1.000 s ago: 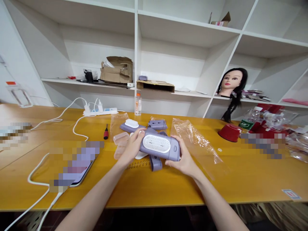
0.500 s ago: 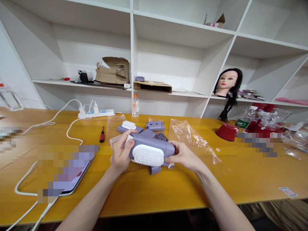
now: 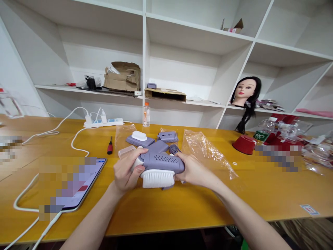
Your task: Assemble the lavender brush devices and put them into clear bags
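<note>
Purple brush tool [image 3: 162,162] is in both hands, mid-scene over the worktop [image 3: 203,205], perforated face up, row of white bristles [image 3: 158,179] on its near side, tips pointing down. Left grip [image 3: 127,171] pinches its left end, fingers over the top, thumb on the near side by a white end piece. Right grip [image 3: 194,169] is closed on the right end; its fingertips are mostly hidden, so can't tell exact finger placement.

Just beyond, on the worktop: purple piece w/ white oval top [image 3: 139,135] far left of the tool, slotted purple part [image 3: 168,136] far side, translucent plastic box [image 3: 126,151] nr the left grip, partly hidden. Clear plastic bag [image 3: 205,147] lies flat to the right, small white ring [image 3: 235,163] past it.

Left side: red/black screwdriver [image 3: 109,148]; tablet-like device [image 3: 90,185], screen partly pixelated, cables alongside. Far left of centre, power strip [image 3: 111,122] w/ white plugs; orange-capped clear bottle [image 3: 146,116] stands btwn it & the shelf upright.

Far right: red cup-shaped part [image 3: 244,145], green-labelled bottle [image 3: 262,134] just beside it. Shelf behind has torn cardboard box [image 3: 123,78] left, mannequin head [image 3: 244,91] w/ long black hair right.
</note>
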A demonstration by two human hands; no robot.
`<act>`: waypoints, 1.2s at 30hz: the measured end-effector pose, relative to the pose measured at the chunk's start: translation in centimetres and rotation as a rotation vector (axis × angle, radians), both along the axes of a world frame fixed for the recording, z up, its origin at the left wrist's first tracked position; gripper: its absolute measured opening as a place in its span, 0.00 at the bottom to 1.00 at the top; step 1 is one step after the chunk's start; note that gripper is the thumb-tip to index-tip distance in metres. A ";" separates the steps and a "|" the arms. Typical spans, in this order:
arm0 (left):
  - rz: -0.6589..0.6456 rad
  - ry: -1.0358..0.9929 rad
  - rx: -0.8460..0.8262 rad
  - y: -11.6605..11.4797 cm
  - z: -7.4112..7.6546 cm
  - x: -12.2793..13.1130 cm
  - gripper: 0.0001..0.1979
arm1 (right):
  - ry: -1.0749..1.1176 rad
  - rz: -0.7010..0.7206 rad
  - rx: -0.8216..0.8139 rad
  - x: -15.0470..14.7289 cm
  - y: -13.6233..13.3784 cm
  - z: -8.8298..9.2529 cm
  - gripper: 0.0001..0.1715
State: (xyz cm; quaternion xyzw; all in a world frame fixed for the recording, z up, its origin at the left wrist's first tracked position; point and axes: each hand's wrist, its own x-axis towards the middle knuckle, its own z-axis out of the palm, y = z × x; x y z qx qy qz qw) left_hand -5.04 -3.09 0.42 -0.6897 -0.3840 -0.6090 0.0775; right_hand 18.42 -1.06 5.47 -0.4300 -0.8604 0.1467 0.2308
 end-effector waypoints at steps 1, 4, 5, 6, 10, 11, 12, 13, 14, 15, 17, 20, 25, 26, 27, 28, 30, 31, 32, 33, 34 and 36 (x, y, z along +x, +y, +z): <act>-0.012 0.020 0.028 0.0 -0.1 0.0 0.20 | -0.042 0.010 0.032 -0.1 0.1 0.3 0.25; -0.054 0.063 0.175 0.0 0.0 -0.3 0.17 | -0.087 0.037 0.024 -0.3 0.0 0.9 0.26; -0.058 0.065 0.217 -0.1 0.2 -0.4 0.17 | -0.068 0.042 -0.009 -0.4 -0.1 1.0 0.27; -0.061 0.061 0.242 -0.1 0.4 -0.5 0.17 | -0.034 0.047 -0.050 -0.4 -0.2 1.0 0.27; -0.121 0.047 0.113 -0.3 1.8 -0.4 0.17 | 0.114 0.038 -0.176 -0.1 -0.8 0.2 0.24; -0.147 0.043 0.060 -0.3 2.1 -0.4 0.18 | 0.135 0.034 -0.194 0.0 -0.9 0.0 0.23; -0.171 0.037 0.015 -0.3 2.3 -0.3 0.18 | 0.152 0.032 -0.207 0.2 -1.0 -0.2 0.23; -0.190 0.024 -0.022 -0.3 2.4 -0.3 0.18 | 0.169 0.036 -0.219 0.3 -1.0 -0.3 0.22; -0.203 0.005 -0.051 -0.2 2.5 -0.2 0.19 | 0.189 0.049 -0.236 0.4 -1.1 -0.3 0.22; -0.210 -0.017 -0.080 -0.1 2.5 -0.2 0.19 | 0.214 0.067 -0.261 0.6 -1.1 -0.3 0.22; -0.192 -0.067 -0.124 0.2 2.4 0.0 0.19 | 0.289 0.079 -0.333 0.8 -0.9 -0.3 0.22; -0.126 -0.190 -0.140 0.9 2.1 0.3 0.16 | 0.429 0.015 -0.477 0.8 -0.2 -0.7 0.22; -0.438 -0.677 -0.225 2.2 1.7 1.1 0.20 | 0.657 -0.042 -0.292 -0.7 1.4 -2.5 0.21; -0.559 -0.790 -0.286 2.4 1.6 1.4 0.22 | 0.701 -0.041 -0.266 -1.2 1.7 -2.9 0.20; -0.669 -0.886 -0.356 2.4 1.4 1.7 0.24 | 0.745 -0.032 -0.260 -1.6 1.9 -3.3 0.20; -0.760 -0.957 -0.432 2.4 1.3 2.0 0.25 | 0.789 -0.013 -0.273 -2.0 2.0 -3.7 0.21; -0.848 -1.048 -0.528 2.3 1.2 2.5 0.25 | 0.866 0.060 -0.347 -2.6 2.0 -4.3 0.22; -0.856 -1.077 -0.533 2.2 1.3 2.6 0.24 | 0.900 0.107 -0.401 -2.7 2.0 -4.5 0.23; -0.858 -1.093 -0.509 2.1 1.5 2.6 0.24 | 0.929 0.149 -0.454 -2.6 2.0 -4.7 0.24; -0.862 -1.090 -0.478 1.9 1.7 2.5 0.24 | 0.953 0.179 -0.500 -2.5 2.0 -4.8 0.24; -0.864 -1.074 -0.441 1.8 2.0 2.3 0.25 | 0.966 0.195 -0.535 -2.2 2.0 -4.8 0.24; -0.856 -0.996 -0.397 1.6 2.4 1.6 0.26 | 0.963 0.197 -0.573 -1.3 2.3 -4.8 0.23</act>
